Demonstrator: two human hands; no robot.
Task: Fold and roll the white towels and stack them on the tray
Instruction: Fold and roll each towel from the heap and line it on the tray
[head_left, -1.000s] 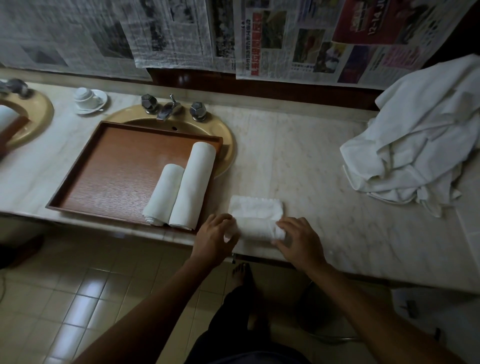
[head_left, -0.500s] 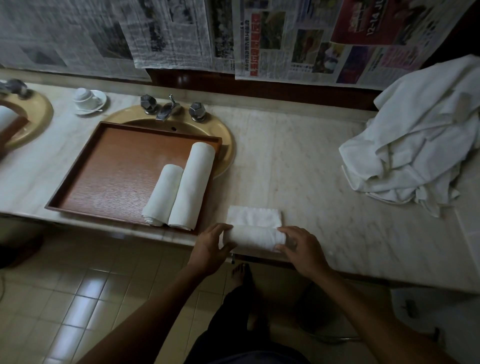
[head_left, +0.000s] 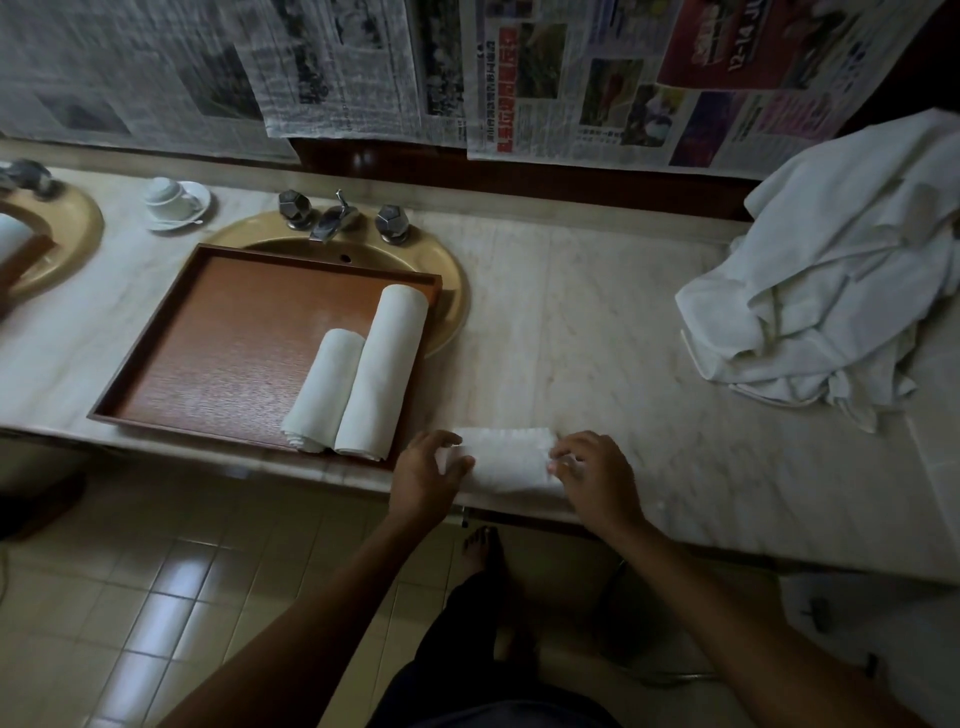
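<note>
A small white terry towel (head_left: 506, 462), rolled into a soft cylinder, is held at the front edge of the veined marble counter (head_left: 597, 332), just right of the tray. Its left end is gripped by the curled fingers of the left hand (head_left: 426, 475); its right end is pinched by the right hand (head_left: 597, 475) (the fingertips are blurred). Two rolled white towels (head_left: 358, 379) lie side by side, touching, in the rectangular wood-grain tray (head_left: 208, 353), which partly hides a tan oval sink (head_left: 447, 280). A crumpled pile of white towels (head_left: 841, 291) is cut off at the right.
</note>
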